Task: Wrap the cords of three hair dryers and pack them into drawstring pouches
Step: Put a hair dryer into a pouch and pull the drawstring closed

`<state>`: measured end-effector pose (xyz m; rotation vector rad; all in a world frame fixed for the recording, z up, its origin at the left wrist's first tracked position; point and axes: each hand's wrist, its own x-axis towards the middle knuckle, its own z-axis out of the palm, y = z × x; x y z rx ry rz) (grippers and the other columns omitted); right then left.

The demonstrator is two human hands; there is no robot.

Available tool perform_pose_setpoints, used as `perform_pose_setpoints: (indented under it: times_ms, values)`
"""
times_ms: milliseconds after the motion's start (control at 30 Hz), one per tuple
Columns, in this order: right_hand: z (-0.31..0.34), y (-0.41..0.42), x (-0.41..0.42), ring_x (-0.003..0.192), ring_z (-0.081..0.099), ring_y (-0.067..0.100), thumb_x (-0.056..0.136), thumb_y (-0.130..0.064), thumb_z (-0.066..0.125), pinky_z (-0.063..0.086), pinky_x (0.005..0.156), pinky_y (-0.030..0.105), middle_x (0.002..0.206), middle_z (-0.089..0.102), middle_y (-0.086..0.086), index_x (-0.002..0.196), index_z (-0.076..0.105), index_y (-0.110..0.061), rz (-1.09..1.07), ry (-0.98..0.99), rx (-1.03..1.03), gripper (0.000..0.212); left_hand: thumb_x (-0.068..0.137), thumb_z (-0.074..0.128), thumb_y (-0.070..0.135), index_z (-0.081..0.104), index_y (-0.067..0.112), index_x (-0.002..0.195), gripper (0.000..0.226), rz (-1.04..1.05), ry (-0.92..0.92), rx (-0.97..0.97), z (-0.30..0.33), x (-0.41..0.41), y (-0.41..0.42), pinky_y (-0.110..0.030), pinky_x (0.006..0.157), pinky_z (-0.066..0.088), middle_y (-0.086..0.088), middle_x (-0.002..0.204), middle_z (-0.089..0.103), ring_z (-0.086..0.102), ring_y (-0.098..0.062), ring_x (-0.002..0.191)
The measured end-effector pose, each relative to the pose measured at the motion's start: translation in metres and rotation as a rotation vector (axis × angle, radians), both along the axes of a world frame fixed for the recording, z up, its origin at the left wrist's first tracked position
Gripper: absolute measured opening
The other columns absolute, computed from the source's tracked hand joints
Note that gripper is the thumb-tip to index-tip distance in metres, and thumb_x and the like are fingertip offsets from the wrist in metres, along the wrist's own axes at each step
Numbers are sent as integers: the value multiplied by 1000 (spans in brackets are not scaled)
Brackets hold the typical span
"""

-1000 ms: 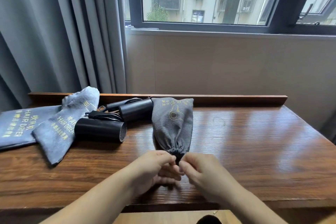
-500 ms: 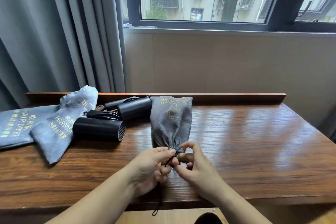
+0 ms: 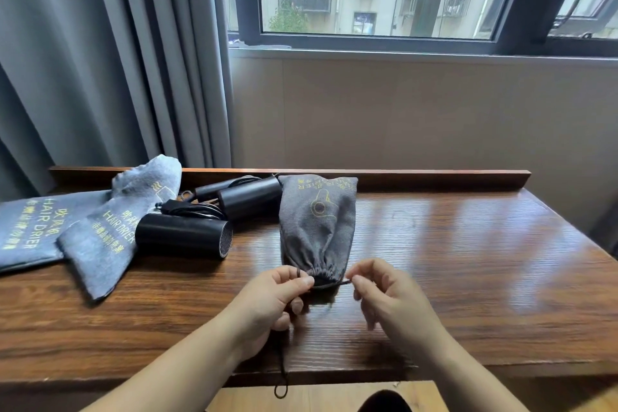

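A filled grey drawstring pouch (image 3: pixel 317 224) lies on the wooden table (image 3: pixel 468 261), its gathered mouth toward me. My left hand (image 3: pixel 274 301) pinches one side of the dark drawstring (image 3: pixel 329 284) at the mouth, and a loose end hangs down past the table's front edge. My right hand (image 3: pixel 384 294) pinches the other side of the drawstring just right of the mouth. Two black hair dryers lie to the left, the near one (image 3: pixel 182 239) in front of the far one (image 3: pixel 249 199), with their cords bundled between them. Two flat grey pouches, one (image 3: pixel 103 237) overlapping the other (image 3: pixel 25 231), lie at far left.
A raised wooden ledge (image 3: pixel 434 174) runs along the table's back edge below a beige wall and window. Grey curtains (image 3: pixel 100 60) hang at the left behind the pouches. Bare tabletop spreads to the right of the filled pouch.
My hands have moved apart, drawing the string out sideways across the pouch mouth. The mouth has stayed gathered and a loose cord end now dangles below my left hand.
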<state>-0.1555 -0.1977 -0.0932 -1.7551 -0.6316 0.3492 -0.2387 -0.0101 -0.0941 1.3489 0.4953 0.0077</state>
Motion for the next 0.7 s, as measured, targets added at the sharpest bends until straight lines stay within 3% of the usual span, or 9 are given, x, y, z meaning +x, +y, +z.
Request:
perform_pose_setpoints:
  times_ms: [67, 167, 267, 333, 467, 567, 700]
  values:
    - [4, 1, 6, 48, 45, 14, 97, -13, 59, 36, 48, 29, 65, 59, 0, 88, 70, -25, -49, 12, -3, 19, 93, 64, 10, 61, 11, 85, 9, -11, -9, 94, -1, -1, -1, -14, 37, 21, -4, 61, 47, 38, -7, 49]
    - [12, 12, 8, 49, 47, 3, 94, -13, 63, 36, 55, 16, 57, 61, -16, 88, 73, -27, -12, -161, -123, 18, 94, 61, 11, 66, 12, 82, 13, -21, -16, 231, -1, -3, -3, -16, 38, 22, -7, 64, 48, 35, -8, 46]
    - [14, 28, 6, 64, 58, -1, 90, -13, 68, 40, 62, 11, 73, 70, -15, 89, 70, -28, -11, -290, -221, 15, 95, 42, -3, 70, 0, 92, 29, 12, -29, 209, 5, -3, -7, -15, 35, 25, -7, 65, 55, 42, -9, 47]
    - [9, 36, 7, 69, 60, -2, 87, -17, 71, 43, 65, 11, 76, 70, -14, 88, 69, -27, -19, -318, -267, 11, 93, 33, -10, 68, -8, 94, 35, 39, -29, 170, 8, -3, -8, -13, 35, 28, -9, 73, 61, 49, -13, 52]
    - [-2, 43, 9, 70, 64, 1, 85, -20, 74, 49, 68, 19, 73, 70, -12, 83, 65, -29, -14, -300, -279, 12, 94, 36, -8, 71, 7, 89, 37, 23, -10, 204, 4, -5, -5, -18, 39, 24, -7, 83, 68, 53, -12, 53]
    - [-5, 45, 7, 70, 67, 4, 83, -18, 75, 55, 73, 30, 75, 73, -7, 83, 58, -29, -8, -244, -246, 20, 98, 47, -1, 68, 9, 94, 24, 14, -16, 211, 2, -5, -5, -16, 38, 26, -6, 81, 68, 53, -11, 49]
    - [-4, 44, 4, 69, 67, 7, 84, -14, 72, 53, 74, 31, 73, 73, -2, 85, 54, -28, 5, -194, -219, 23, 91, 63, -2, 61, 4, 94, 7, 34, -79, 219, 2, -5, -6, -13, 36, 31, -11, 78, 64, 49, -16, 46]
